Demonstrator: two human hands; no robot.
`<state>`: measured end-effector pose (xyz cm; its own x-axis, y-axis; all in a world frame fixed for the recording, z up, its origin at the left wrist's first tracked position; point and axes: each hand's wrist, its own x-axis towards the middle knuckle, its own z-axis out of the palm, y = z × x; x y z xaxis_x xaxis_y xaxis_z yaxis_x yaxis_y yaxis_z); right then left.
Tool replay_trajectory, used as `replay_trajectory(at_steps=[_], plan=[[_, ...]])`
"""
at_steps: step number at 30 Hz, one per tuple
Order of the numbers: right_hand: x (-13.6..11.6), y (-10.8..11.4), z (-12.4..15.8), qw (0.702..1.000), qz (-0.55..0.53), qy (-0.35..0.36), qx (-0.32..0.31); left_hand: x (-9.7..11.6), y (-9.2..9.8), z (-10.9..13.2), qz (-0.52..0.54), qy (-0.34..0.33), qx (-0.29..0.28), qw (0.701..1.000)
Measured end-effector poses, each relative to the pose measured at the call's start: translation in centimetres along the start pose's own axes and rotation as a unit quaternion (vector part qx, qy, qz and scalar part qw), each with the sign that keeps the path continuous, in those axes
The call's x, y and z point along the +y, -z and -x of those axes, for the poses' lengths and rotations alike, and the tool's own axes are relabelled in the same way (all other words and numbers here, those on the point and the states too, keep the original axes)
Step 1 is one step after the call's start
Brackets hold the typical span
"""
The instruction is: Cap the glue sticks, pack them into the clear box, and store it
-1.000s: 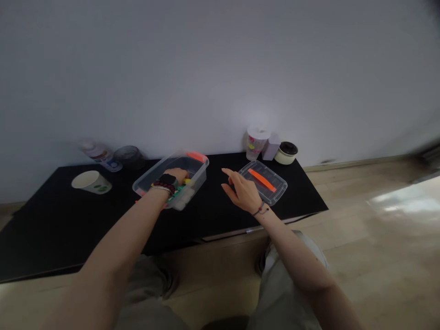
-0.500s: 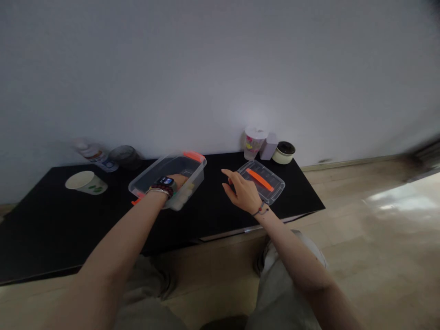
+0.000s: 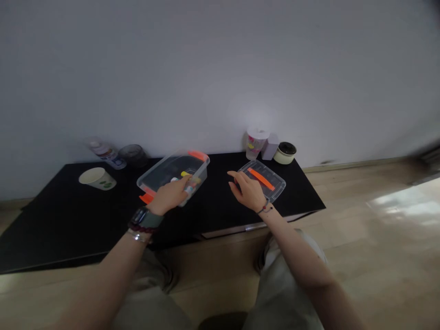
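Left hand (image 3: 168, 196) at clear box (image 3: 172, 167) (bottle label (image 3: 110, 158) unreadable).

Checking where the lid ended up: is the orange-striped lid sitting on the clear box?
No, the orange-striped clear lid lies on the black table, apart from the clear plastic box, with the right hand at its near edge.

no legible text in view. bottle (image 3: 106, 154): printed label, blurred, unreadable. paper cup (image 3: 98, 179): green marks, no letters made out. tumbler (image 3: 254, 145): coloured print, too small to tell. watch (image 3: 143, 218) on left wrist (image 3: 155, 207): face unreadable.
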<state>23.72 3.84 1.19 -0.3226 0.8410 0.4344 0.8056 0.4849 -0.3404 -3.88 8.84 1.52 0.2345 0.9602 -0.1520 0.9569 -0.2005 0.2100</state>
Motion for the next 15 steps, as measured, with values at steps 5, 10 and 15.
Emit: replay_trajectory(at_steps=[5, 10, 15], plan=[[0.0, 0.0, 0.7, 1.0, 0.015, 0.002, -0.011, 0.5, -1.4, 2.9, -0.133, 0.009, 0.019, 0.991], [0.3, 0.3, 1.1, 0.999, 0.034, 0.008, -0.01, -0.5, -2.3, 3.1, -0.156, -0.003, 0.059, 0.986], [1.0, 0.5, 1.2, 0.999, 0.047, 0.003, 0.011, -1.6, -3.0, 3.3, -0.132, -0.077, 0.099, 0.983]])
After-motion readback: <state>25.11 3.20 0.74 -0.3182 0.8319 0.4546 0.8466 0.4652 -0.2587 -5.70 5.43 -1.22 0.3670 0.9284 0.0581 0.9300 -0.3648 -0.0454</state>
